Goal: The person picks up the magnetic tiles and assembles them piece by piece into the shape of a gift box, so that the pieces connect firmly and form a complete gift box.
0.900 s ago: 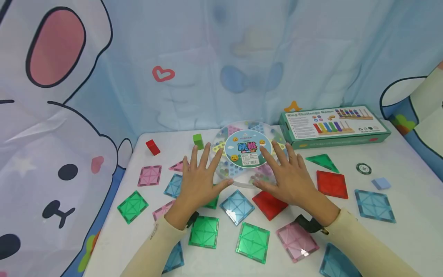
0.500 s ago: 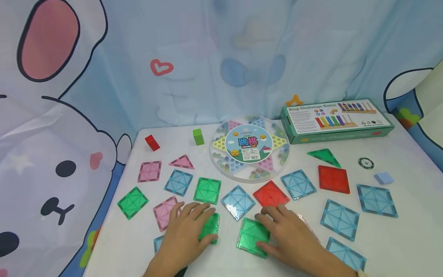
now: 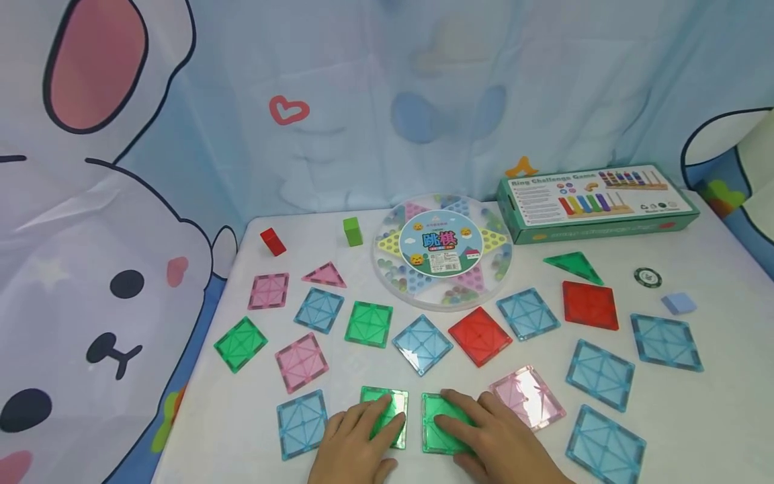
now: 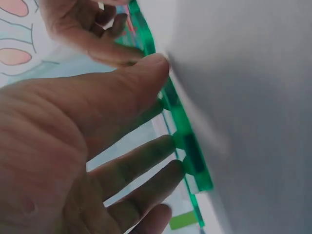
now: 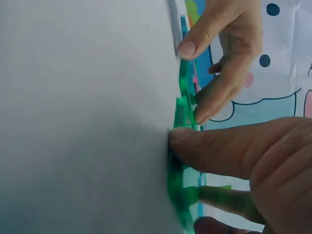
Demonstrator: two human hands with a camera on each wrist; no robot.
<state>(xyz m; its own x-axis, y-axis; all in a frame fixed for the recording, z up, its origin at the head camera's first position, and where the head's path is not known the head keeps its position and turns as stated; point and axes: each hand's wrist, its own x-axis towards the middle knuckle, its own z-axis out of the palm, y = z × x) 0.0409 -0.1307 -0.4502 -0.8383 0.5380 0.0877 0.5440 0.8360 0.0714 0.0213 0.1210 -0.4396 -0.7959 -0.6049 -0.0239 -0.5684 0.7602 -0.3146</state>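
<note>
In the head view, my left hand holds a square green translucent magnetic tile low at the table's front middle. Its fingertips lie on the tile's top; the thumb touches the edge in the left wrist view. My right hand holds a second green magnetic tile just to the right, fingers over its top and thumb at its near edge. A narrow gap separates these two tiles. A glossy pink tile lies beside the right hand, and a blue tile beside the left.
Several loose tiles surround the hands, including a blue diamond-set tile and a red tile. Behind them lie a round board-game case, a green game box, a green block and a red block.
Both hands have come down and back from over the round case to the two front green tiles. Those tiles have turned straighter and moved closer together.
</note>
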